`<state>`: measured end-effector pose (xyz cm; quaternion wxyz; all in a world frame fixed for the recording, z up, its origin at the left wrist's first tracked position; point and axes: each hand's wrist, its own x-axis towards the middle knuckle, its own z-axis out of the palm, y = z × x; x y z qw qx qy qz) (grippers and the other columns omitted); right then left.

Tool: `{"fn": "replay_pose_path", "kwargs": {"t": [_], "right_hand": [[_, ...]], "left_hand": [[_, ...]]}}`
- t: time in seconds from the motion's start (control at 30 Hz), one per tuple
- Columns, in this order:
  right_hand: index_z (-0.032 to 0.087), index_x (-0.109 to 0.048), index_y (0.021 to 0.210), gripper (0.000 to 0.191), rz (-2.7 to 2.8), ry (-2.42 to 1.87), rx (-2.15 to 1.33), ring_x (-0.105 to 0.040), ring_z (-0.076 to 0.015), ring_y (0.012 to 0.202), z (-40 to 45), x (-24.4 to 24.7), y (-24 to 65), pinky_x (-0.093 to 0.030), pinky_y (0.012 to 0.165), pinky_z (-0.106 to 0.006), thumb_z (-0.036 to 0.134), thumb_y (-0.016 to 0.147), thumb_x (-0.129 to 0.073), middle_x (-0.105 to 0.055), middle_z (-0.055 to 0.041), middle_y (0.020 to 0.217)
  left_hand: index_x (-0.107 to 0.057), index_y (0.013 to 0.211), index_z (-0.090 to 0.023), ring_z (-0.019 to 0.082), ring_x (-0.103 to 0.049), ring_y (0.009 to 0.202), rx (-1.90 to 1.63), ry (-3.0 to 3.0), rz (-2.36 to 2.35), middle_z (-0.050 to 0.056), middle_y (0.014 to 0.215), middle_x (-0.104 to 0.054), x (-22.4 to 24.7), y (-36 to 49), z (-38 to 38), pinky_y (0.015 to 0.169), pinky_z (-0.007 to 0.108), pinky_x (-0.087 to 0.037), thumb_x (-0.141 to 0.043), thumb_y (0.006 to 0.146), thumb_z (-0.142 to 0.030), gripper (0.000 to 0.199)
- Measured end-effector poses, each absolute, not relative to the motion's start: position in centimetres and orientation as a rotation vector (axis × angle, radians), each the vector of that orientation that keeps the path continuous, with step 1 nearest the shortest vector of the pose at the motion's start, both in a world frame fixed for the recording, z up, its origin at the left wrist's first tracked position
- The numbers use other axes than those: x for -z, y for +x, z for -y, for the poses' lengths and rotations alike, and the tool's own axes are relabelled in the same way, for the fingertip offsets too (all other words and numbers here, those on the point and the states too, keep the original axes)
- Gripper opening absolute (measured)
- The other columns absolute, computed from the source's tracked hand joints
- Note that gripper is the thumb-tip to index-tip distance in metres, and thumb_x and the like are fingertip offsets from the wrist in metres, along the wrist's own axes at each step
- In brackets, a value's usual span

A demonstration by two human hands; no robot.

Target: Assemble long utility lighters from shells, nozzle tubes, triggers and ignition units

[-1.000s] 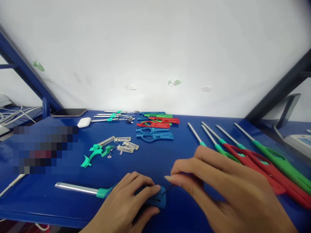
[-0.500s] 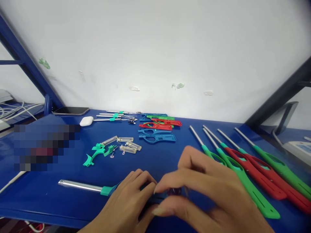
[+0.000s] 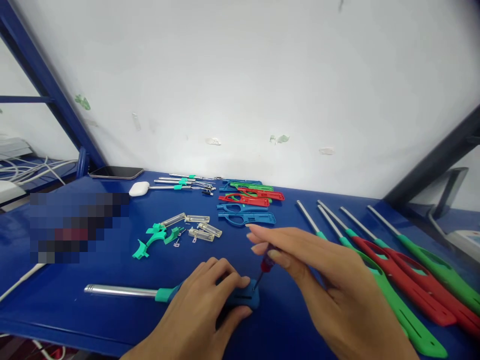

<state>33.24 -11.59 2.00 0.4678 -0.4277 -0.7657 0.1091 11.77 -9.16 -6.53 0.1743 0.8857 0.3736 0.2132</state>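
My left hand [image 3: 202,302] curled round a blue lighter [image 3: 247,296], its middle hidden, my right hand [image 3: 330,280] pinching a screwdriver [image 3: 267,263], handle mostly covered

- Five long lighters [image 3: 414,287], right
- One blue lighter [image 3: 247,299]
- Four clear tanks [image 3: 201,235]
- Two red handle halves [image 3: 252,201]
- One screwdriver [image 3: 266,263]
- One phone [image 3: 117,172]
- One white case [image 3: 139,189]

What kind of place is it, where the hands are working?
Probably a small assembly or repair workbench: a screwdriver meets a blue lighter, loose shell halves and clear tanks lie sorted in groups, and whole lighters line the right side.
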Motion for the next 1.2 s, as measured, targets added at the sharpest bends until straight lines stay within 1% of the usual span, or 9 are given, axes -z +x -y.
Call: {"fn": "replay_pose_path", "kwargs": {"t": [0.17, 0.33, 0.4, 0.53, 0.7, 0.77, 0.97, 1.1, 1.2], "right_hand": [[0.031, -0.081, 0.105, 0.016, 1.813, -1.087, -0.209, -0.068, -0.0045, 0.07, 11.4, -1.9, 32.9, -0.055, 0.068, -0.008, 0.02, 0.093, -0.08, -0.068, 0.0074, 0.082], [0.026, -0.077, 0.126, 0.032, 1.897, -1.038, -0.188, -0.076, -0.0081, 0.098, 11.3, -2.0, 32.9, -0.059, 0.087, -0.011, 0.014, 0.104, -0.058, -0.077, 0.0001, 0.113], [0.028, -0.077, 0.124, 0.033, 1.886, -1.016, -0.246, -0.076, -0.0066, 0.094, 11.3, -2.1, 33.0, -0.059, 0.084, -0.01, 0.011, 0.104, -0.056, -0.079, 0.0028, 0.107], [0.028, -0.081, 0.103, 0.013, 1.834, -1.076, -0.147, -0.069, -0.0063, 0.069, 11.3, -2.2, 33.1, -0.058, 0.069, -0.01, 0.019, 0.095, -0.076, -0.069, 0.0055, 0.081], [0.035, -0.073, 0.132, 0.032, 1.916, -1.1, -0.123, -0.076, -0.0073, 0.099, 10.9, -1.7, 33.3, -0.059, 0.086, -0.01, 0.024, 0.107, -0.057, -0.076, 0.0032, 0.114], [0.04, -0.066, 0.141, 0.039, 1.929, -1.123, -0.184, -0.076, -0.0057, 0.101, 10.7, -1.5, 33.3, -0.058, 0.086, -0.008, 0.021, 0.109, -0.053, -0.076, 0.006, 0.115], [0.037, -0.079, 0.107, 0.018, 1.89, -1.085, -0.134, -0.074, -0.0063, 0.076, 10.5, -1.6, 33.2, -0.058, 0.07, -0.007, 0.024, 0.098, -0.072, -0.07, 0.0068, 0.088], [0.042, -0.076, 0.122, 0.028, 1.902, -1.075, -0.112, -0.078, -0.008, 0.1, 10.8, -1.6, 33.3, -0.059, 0.085, -0.007, 0.026, 0.104, -0.063, -0.079, 0.0076, 0.112], [0.045, -0.07, 0.133, 0.036, 1.906, -1.1, -0.205, -0.079, -0.0051, 0.091, 10.8, -1.5, 33.1, -0.058, 0.084, -0.006, 0.024, 0.107, -0.059, -0.08, 0.0105, 0.106]], "left_hand": [[-0.066, 0.125, -0.03, 0.028, -0.071, 0.105, -0.731, 2.57, -1.069, 0.004, 0.118, -0.071, 6.6, 11.7, 9.1, 0.102, 0.051, -0.059, -0.069, 0.095, -0.02, 0.032], [-0.068, 0.122, -0.029, 0.026, -0.071, 0.1, -0.697, 2.529, -1.071, 0.003, 0.111, -0.071, 6.3, 11.9, 8.8, 0.102, 0.05, -0.059, -0.068, 0.097, -0.019, 0.027], [-0.068, 0.122, -0.029, 0.027, -0.07, 0.1, -0.666, 2.518, -1.076, 0.003, 0.11, -0.07, 6.2, 11.9, 8.8, 0.1, 0.052, -0.06, -0.066, 0.098, -0.019, 0.026], [-0.067, 0.124, -0.029, 0.028, -0.07, 0.104, -0.732, 2.536, -1.089, 0.004, 0.115, -0.07, 6.3, 11.9, 8.9, 0.102, 0.053, -0.058, -0.069, 0.095, -0.017, 0.032], [-0.068, 0.123, -0.028, 0.029, -0.069, 0.107, -0.643, 2.466, -1.086, 0.004, 0.115, -0.068, 5.8, 12.1, 9.2, 0.102, 0.055, -0.058, -0.071, 0.095, -0.016, 0.031], [-0.068, 0.124, -0.027, 0.029, -0.067, 0.107, -0.607, 2.437, -1.081, 0.005, 0.115, -0.068, 5.5, 12.2, 9.1, 0.103, 0.058, -0.057, -0.07, 0.097, -0.016, 0.029], [-0.068, 0.124, -0.027, 0.03, -0.067, 0.109, -0.615, 2.427, -1.075, 0.005, 0.117, -0.068, 5.5, 12.2, 9.3, 0.105, 0.062, -0.054, -0.072, 0.096, -0.015, 0.03], [-0.067, 0.126, -0.028, 0.032, -0.066, 0.113, -0.641, 2.442, -1.071, 0.005, 0.121, -0.069, 6.1, 12.0, 9.6, 0.106, 0.063, -0.053, -0.072, 0.096, -0.018, 0.032], [-0.066, 0.127, -0.028, 0.033, -0.066, 0.113, -0.635, 2.456, -1.059, 0.005, 0.122, -0.069, 6.2, 12.0, 9.5, 0.104, 0.064, -0.054, -0.07, 0.098, -0.02, 0.03]]}}
